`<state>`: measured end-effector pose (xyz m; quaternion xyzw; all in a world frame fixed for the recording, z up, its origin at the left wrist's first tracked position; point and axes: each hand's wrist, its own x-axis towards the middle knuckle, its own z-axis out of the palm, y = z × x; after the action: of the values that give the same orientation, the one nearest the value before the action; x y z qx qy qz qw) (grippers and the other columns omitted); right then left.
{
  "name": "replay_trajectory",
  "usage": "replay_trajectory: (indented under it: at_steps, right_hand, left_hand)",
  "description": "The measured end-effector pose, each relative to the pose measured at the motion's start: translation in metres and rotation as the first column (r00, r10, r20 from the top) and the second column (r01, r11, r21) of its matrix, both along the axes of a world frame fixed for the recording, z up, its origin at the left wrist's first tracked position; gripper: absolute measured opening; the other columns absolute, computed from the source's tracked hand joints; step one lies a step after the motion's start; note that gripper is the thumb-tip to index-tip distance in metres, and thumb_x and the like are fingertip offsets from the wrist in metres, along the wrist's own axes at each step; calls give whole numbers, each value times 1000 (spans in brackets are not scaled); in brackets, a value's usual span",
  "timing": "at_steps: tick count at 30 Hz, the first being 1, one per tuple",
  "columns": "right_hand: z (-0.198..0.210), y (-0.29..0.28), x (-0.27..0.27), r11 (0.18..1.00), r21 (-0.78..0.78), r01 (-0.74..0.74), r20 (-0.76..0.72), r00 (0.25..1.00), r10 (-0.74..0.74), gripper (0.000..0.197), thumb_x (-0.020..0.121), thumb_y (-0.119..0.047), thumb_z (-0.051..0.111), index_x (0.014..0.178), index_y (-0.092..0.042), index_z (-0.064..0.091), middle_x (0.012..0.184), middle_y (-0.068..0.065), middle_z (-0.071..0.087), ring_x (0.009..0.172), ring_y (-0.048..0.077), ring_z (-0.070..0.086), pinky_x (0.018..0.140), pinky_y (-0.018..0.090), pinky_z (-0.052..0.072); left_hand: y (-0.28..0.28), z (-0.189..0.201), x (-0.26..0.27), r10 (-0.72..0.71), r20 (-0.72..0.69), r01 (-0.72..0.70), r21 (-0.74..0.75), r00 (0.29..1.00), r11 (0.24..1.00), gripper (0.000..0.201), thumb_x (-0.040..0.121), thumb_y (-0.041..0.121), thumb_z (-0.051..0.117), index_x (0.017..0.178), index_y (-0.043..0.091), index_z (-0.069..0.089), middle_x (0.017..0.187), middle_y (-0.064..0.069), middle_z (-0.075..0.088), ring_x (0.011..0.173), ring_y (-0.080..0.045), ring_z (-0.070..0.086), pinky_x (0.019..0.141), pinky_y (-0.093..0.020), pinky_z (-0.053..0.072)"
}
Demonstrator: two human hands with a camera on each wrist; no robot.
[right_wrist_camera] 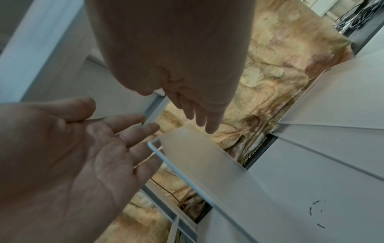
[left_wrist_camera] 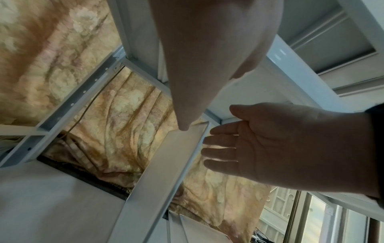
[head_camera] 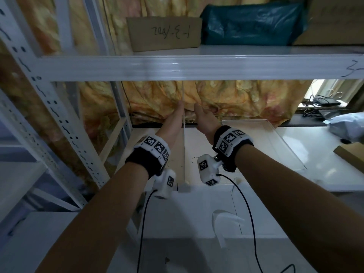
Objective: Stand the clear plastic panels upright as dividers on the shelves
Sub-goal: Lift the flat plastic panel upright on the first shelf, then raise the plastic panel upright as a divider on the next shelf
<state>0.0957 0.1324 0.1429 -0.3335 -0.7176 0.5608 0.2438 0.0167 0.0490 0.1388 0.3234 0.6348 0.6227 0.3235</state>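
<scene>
A clear plastic panel (head_camera: 184, 150) stands upright on its long edge on the white lower shelf (head_camera: 216, 154), seen edge-on in the head view. My left hand (head_camera: 173, 121) lies flat along its left face and my right hand (head_camera: 204, 123) along its right face, both far back near the curtain. In the left wrist view the panel (left_wrist_camera: 166, 164) rises between my left fingertips (left_wrist_camera: 185, 126) and the straight-fingered right hand (left_wrist_camera: 270, 148). The right wrist view shows the panel (right_wrist_camera: 197, 156), my right fingertips (right_wrist_camera: 209, 128) at its far top corner and the left palm (right_wrist_camera: 83, 156). A second clear panel (head_camera: 275, 146) lies flat to the right.
The upper shelf's beam (head_camera: 197, 67) runs just above my hands; it carries a cardboard box (head_camera: 165, 34) and a teal bag (head_camera: 252, 24). A yellow floral curtain (head_camera: 236, 99) hangs behind. A perforated white post (head_camera: 59, 115) stands at left. Cables lie on the sill (head_camera: 325, 103).
</scene>
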Motion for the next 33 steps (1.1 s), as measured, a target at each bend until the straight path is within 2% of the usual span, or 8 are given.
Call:
replay_trajectory:
  at_steps: [3,6,10,14,19,23,27,33]
  right_hand:
    - [5,3,10,1000,-3,8,-8,1000,-8,64,101,-52,28,150,-11,33,151,12,40,138,30,40,114,48,35]
    - [8,9,19,999,8,51,-1,999,-51,65,100,-53,30,149,-11,35,153,11,39,138,30,40,113,48,35]
    - [7,22,31,997,18,72,-13,997,-71,65,99,-55,31,149,-14,36,151,11,42,137,30,42,112,49,37]
    - [6,41,40,998,23,51,6,999,-51,58,102,-48,30,149,-14,37,151,11,41,136,30,42,111,48,39]
    - [-13,84,59,1000,4,8,0,1000,-8,51,102,-43,32,144,-17,42,145,13,48,131,32,48,107,48,43]
    - [-37,120,98,998,-38,44,58,997,-42,48,102,-47,33,123,-11,55,118,13,63,102,33,60,90,46,50]
    - [-89,169,138,974,-145,172,127,980,-154,46,103,-38,38,129,-4,55,117,10,65,95,27,60,95,46,52]
    - [-174,203,173,910,-298,289,238,945,-223,29,98,-22,43,107,-3,62,95,9,67,75,21,59,72,32,52]
  left_hand:
    - [2,9,9,7,-34,-9,-55,999,998,89,71,86,27,142,34,44,146,11,47,133,-10,44,114,-41,30]
    - [4,23,22,23,-82,-30,-84,996,996,74,90,71,24,149,27,32,141,13,42,131,-6,37,113,-31,22]
    - [12,35,39,-3,-249,-26,-110,969,994,62,100,55,20,151,21,27,154,3,34,137,-8,35,111,-30,22]
    - [29,38,55,-102,-399,33,-174,911,984,59,101,52,22,146,18,38,147,-4,47,135,-18,44,117,-38,27]
    - [68,22,79,-183,-453,82,-234,872,969,47,103,37,35,143,15,44,144,-2,50,131,-17,47,108,-29,35]
    - [108,-10,92,-220,-490,64,-316,844,947,39,100,32,42,130,13,57,124,-6,62,115,-23,57,94,-33,42]
    - [136,-61,101,-195,-416,1,-423,888,906,23,98,28,44,97,14,62,99,-9,63,94,-25,58,80,-31,43]
    - [155,-163,120,3,-114,-60,-496,993,866,16,95,18,50,96,9,62,96,-12,66,84,-23,62,85,-39,54]
